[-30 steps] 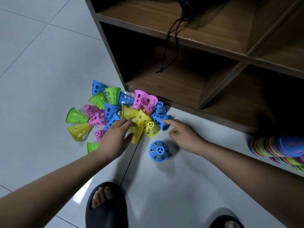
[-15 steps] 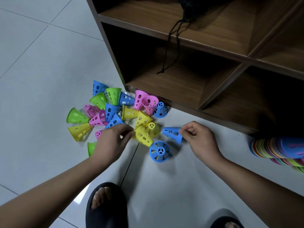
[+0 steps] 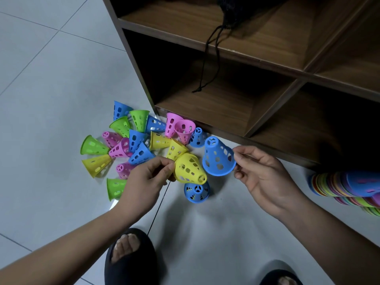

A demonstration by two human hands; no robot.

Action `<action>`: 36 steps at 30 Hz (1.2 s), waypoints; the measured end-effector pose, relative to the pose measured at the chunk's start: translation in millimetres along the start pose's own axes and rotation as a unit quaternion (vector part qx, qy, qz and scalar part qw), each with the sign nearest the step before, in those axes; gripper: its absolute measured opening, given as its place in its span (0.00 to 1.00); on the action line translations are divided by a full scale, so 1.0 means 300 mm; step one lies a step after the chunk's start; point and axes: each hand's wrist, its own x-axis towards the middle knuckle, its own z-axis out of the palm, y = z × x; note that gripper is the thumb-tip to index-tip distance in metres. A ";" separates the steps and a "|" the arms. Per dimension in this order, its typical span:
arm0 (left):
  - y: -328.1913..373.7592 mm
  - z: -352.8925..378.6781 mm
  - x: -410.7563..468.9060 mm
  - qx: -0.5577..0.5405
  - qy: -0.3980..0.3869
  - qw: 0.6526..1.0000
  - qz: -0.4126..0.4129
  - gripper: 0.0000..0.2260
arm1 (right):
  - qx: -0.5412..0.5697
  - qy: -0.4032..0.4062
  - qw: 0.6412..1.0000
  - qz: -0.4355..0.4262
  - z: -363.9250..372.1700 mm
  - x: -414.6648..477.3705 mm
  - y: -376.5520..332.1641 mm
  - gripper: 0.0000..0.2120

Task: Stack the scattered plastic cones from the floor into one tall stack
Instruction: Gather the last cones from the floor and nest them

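Note:
Several small perforated plastic cones in blue, green, pink and yellow lie scattered on the grey tile floor beside a wooden shelf unit. My left hand pinches the rim of a yellow cone, lifted and tilted with its tip toward the lower right. My right hand holds a blue cone by its rim, tip pointing up-left, just right of the yellow one. Below them a blue cone stands upright on the floor. A long multicoloured stack of cones lies at the right edge.
The brown wooden shelf unit with open compartments stands right behind the pile, and a black drawstring hangs from its upper shelf. My two feet in black slippers are at the bottom. Bare tiles stretch away to the left.
Both hands have risen from the floor: the left lifted a yellow cone out of the pile, the right picked up a blue cone and turned it tip-up, bringing the two close together.

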 end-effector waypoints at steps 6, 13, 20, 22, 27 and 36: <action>-0.022 0.048 -0.015 0.018 -0.018 0.999 -0.022 0.07 | -0.036 -0.076 0.996 0.023 0.024 -0.029 0.035 0.11; 0.007 0.040 -0.006 -0.067 -0.002 0.998 0.010 0.07 | -0.059 -0.077 0.995 0.003 0.021 -0.032 0.048 0.09; -0.025 0.073 -0.020 -0.027 -0.067 0.997 -0.030 0.08 | -0.088 -0.081 0.993 -0.016 0.027 -0.030 0.061 0.08; -0.042 0.084 -0.021 0.007 -0.083 0.996 -0.044 0.09 | -0.155 -0.073 0.985 -0.024 0.013 -0.023 0.090 0.04; -0.105 0.071 -0.002 0.096 -0.103 0.989 -0.048 0.07 | -0.307 -0.065 0.949 -0.029 -0.030 0.010 0.160 0.06; -0.135 0.036 0.109 0.238 -0.051 0.965 0.103 0.04 | -0.463 -0.048 0.882 -0.079 -0.063 0.138 0.200 0.07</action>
